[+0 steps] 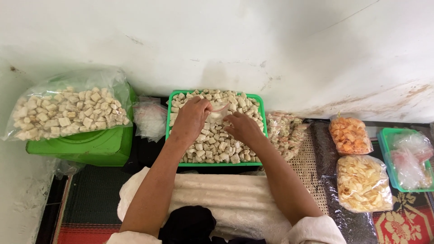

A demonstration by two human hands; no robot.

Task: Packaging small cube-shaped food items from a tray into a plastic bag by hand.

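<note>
Over the green tray [171, 118] of pale square crackers [212, 143], the left hand [191, 118] pinched a small clear plastic bag [219, 108]; the right hand [243, 128] rested with fingers loosely curled on the crackers.

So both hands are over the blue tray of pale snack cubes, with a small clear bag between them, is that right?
Not quite: the tray is green, not blue, as the head view shows. The rest holds: the left hand and right hand are over the pale cubes, with a small clear bag between them.
</note>
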